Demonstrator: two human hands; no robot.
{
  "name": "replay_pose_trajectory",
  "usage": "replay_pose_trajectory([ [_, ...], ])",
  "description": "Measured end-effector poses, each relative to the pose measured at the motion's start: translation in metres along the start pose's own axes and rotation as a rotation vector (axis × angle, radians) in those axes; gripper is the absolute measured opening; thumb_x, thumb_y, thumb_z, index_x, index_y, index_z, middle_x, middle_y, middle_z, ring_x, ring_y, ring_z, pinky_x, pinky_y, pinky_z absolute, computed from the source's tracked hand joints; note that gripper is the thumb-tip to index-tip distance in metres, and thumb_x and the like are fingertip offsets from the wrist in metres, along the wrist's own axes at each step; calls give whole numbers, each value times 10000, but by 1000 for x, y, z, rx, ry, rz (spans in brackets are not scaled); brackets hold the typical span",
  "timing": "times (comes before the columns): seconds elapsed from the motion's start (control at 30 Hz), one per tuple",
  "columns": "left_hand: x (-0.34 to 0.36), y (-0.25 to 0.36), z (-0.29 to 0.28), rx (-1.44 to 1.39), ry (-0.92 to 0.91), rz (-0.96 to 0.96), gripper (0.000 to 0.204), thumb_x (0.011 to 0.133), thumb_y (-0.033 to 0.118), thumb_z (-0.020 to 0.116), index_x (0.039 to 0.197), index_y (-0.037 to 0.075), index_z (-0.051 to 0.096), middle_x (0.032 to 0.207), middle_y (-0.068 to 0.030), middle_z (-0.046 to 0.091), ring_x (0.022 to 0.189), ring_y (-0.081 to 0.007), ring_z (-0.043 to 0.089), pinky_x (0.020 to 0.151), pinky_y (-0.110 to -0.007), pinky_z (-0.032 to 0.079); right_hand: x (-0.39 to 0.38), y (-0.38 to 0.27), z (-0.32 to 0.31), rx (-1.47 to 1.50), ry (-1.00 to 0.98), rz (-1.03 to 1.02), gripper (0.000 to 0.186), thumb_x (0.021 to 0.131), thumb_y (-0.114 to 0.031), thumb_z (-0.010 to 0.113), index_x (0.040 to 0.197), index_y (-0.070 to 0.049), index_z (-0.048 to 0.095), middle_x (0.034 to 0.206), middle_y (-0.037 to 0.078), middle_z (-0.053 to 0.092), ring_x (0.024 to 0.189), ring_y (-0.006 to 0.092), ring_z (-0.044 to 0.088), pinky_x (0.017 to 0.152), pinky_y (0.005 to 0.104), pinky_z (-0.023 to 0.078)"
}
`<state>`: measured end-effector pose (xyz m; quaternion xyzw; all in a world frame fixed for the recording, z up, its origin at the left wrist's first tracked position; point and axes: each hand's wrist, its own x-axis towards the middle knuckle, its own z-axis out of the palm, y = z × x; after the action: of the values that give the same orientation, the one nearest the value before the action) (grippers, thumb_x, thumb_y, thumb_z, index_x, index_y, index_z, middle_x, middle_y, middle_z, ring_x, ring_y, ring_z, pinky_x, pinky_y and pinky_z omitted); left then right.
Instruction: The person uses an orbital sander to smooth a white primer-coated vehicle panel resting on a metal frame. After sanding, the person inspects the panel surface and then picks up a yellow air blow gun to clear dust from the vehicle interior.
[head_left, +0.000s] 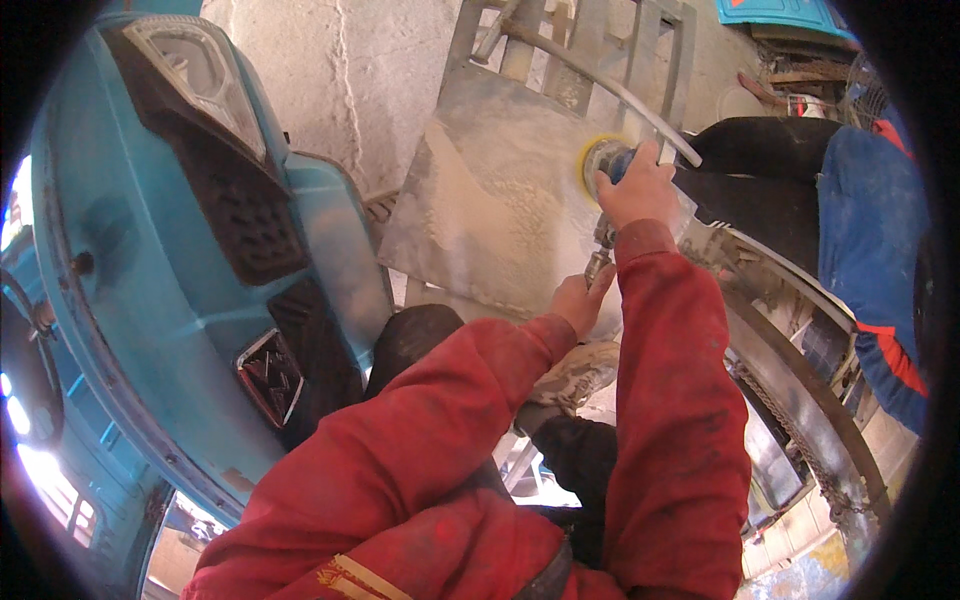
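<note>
A round air sander [603,158] with a yellow-edged pad rests on a flat grey panel [440,240]. My right hand [640,192] is wrapped over the sander's body from above. Lower down, my left hand [580,305] is closed around the metal fitting [597,262] at the end of its handle. Pale dust [510,195] is spread over the middle of the panel. The panel lies on a slatted stand [640,60], and part of the sander is hidden under my right hand.
A turquoise vehicle front part [170,300] with a headlight fills the left side. Another person's legs, in black and blue trousers [865,200], are close at the right. A pale curved tube [620,92] crosses the stand. Metal parts [790,370] lie at the lower right.
</note>
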<state>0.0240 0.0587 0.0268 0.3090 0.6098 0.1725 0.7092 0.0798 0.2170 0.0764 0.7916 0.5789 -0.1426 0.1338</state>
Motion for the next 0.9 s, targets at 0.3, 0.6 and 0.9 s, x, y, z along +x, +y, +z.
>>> replay_pose_trajectory([
  [0.3,3,-3,-21,-70,103,-15,733,941,601,443,843,-102,625,769,-322,610,804,-465,619,703,-490,454,-2,-41,0,17,23,-141,685,760,-364,750,1278,-74,410,1148,260,532,915,389,659,766,451,547],
  [0.6,2,-35,-31,-147,324,-7,623,948,511,486,858,-91,619,812,-307,629,801,-440,614,701,-490,444,-21,-81,6,37,64,-251,631,748,-290,749,1250,-94,421,1114,239,525,840,378,675,718,428,555],
  [0.9,-10,-64,-38,155,252,36,553,932,440,502,821,-91,611,735,-242,628,725,-369,616,669,-471,454,-43,-94,12,40,-67,-315,660,764,-331,754,1275,-110,399,1107,216,504,847,380,669,713,436,554],
])
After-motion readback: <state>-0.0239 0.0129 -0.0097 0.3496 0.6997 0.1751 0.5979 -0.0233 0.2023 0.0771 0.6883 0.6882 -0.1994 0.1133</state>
